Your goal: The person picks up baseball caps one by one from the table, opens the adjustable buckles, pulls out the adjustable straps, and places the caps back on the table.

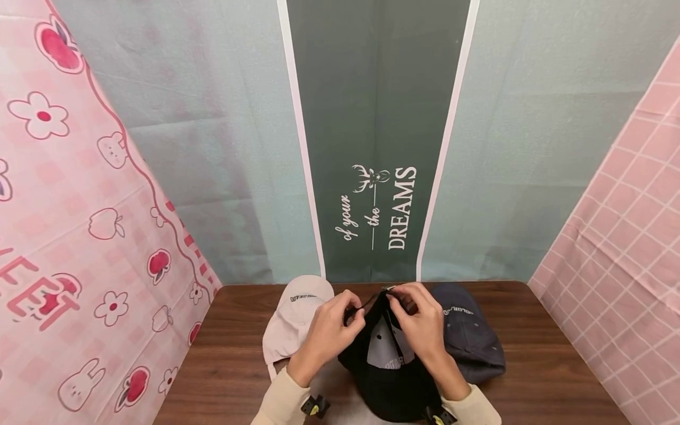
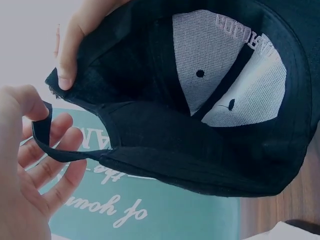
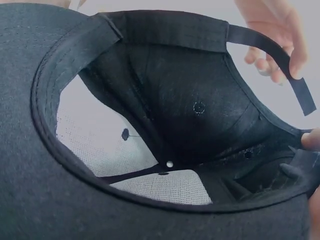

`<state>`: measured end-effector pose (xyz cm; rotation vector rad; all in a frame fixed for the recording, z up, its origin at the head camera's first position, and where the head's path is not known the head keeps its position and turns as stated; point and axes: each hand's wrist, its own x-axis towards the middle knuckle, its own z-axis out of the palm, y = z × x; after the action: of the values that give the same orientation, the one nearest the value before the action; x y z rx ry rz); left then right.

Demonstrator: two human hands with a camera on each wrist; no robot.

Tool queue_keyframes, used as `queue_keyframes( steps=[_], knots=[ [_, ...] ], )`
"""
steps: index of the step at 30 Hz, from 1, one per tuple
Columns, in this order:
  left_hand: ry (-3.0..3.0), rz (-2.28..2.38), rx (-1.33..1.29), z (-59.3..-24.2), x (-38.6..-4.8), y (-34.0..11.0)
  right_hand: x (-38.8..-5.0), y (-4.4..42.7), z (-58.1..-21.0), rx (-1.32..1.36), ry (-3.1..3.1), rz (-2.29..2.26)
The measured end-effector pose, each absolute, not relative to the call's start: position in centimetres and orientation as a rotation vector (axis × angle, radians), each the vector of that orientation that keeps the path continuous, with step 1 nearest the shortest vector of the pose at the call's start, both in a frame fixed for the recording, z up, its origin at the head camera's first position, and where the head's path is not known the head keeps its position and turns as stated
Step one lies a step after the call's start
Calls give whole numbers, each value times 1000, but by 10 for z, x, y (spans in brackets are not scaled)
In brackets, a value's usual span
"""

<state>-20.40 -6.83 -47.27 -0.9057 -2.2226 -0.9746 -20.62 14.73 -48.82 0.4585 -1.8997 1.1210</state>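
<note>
A black baseball cap (image 1: pixel 393 395) is held with its hollow underside facing up, its brim toward the person. Pale mesh lining (image 2: pixel 227 70) and the backs of embroidered letters show inside. My left hand (image 1: pixel 334 321) pinches the loose end of the cap's back strap (image 3: pixel 270 47) between thumb and fingers. The strap's tip sticks out free past those fingers in the right wrist view. On the other side of the back opening, my right hand (image 1: pixel 422 321) grips the cap's edge, next to a small metal buckle (image 1: pixel 390 288). A gap separates strap tip and buckle.
A light pinkish-white cap (image 1: pixel 289 324) lies left of the hands on the brown wooden table (image 1: pixel 223 366). To the right lies a dark navy cap (image 1: pixel 473 339). Behind the table hangs a grey-green cloth (image 1: pixel 372 118), with pink patterned cloths on both sides.
</note>
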Motion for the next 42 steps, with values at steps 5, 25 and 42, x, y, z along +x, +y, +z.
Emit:
queue_keyframes(
  steps=[5,25,42],
  knots=[
    [-2233,-1002,-903,-472,-204,-71,-207,147,-489,457,-1900,1132],
    [-2175,-1101,-982,-477,-205,-77,-206,146,-485,486,-1889,1204],
    [-2600,-923,-814,-491,-204,-72,-205,145,-488,555,-1875,1193]
  ],
)
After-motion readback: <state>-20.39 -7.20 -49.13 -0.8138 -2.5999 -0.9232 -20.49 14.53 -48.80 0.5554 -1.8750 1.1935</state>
